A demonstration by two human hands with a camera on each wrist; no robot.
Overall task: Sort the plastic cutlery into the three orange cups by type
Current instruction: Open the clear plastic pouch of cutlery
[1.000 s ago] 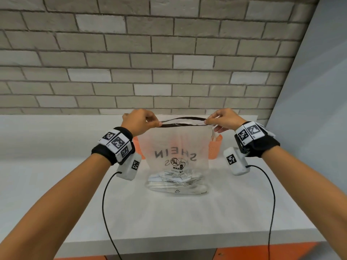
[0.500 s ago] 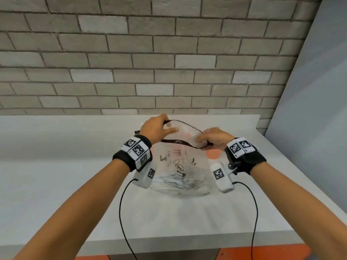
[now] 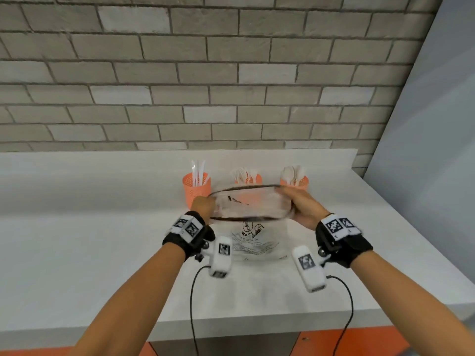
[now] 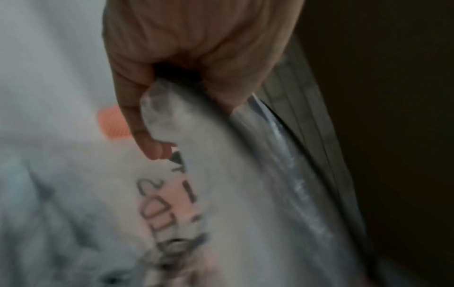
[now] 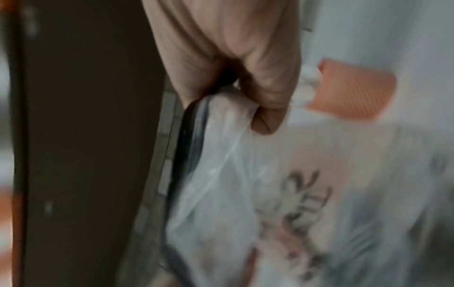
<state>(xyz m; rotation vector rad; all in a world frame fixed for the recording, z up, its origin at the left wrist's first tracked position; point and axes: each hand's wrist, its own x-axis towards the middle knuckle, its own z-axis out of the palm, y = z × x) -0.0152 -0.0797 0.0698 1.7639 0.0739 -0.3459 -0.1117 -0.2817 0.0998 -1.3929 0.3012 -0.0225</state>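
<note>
A clear plastic bag [image 3: 254,240] with black print and a dark zip rim lies on the white counter [image 3: 102,253]. My left hand [image 3: 204,204] grips the bag's left rim and my right hand [image 3: 299,205] grips its right rim, spreading the mouth wide. Both wrist views show fingers curled round the bag's plastic [image 4: 196,155] [image 5: 221,155]. Behind the bag stand three orange mesh cups: the left cup [image 3: 196,187] holds white knives, the middle cup [image 3: 248,179] white forks, the right cup [image 3: 294,181] white spoons. What lies inside the bag is blurred.
A grey brick wall [image 3: 205,73] rises behind the counter's raised back ledge. A grey panel [image 3: 424,150] closes off the right side. The counter's front edge [image 3: 257,327] is near my forearms, with orange below it. Cables hang from both wrist cameras.
The bag's top has come down from upright and its mouth is now pulled open wide and low. The three cups, hidden behind the bag before, now show.
</note>
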